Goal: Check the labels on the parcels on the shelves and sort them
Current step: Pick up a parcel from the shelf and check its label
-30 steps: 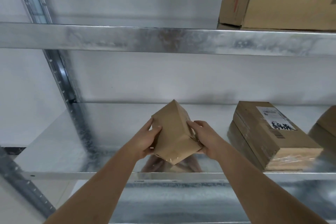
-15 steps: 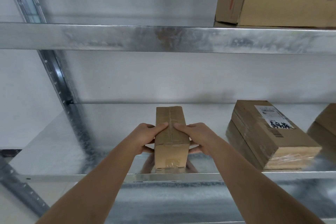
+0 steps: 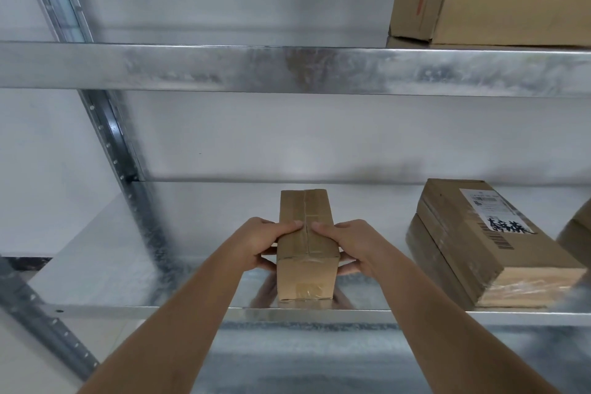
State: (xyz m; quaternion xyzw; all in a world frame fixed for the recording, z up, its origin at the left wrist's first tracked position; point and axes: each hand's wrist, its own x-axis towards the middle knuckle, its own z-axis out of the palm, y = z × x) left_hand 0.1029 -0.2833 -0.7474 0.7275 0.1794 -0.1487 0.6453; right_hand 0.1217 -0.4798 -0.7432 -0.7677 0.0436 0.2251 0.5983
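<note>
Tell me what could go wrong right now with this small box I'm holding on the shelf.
1. The small box stands close to the front edge of the shelf; letting go carelessly might tip it off.
2. Its visible faces show only tape and no label, so it may get sorted unchecked.
3. With the left hand and right hand both gripping it, sliding it right could bump the labelled parcel.

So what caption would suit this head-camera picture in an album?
Both hands, left hand and right hand, hold a small taped parcel on a metal shelf beside a labelled parcel.
</note>
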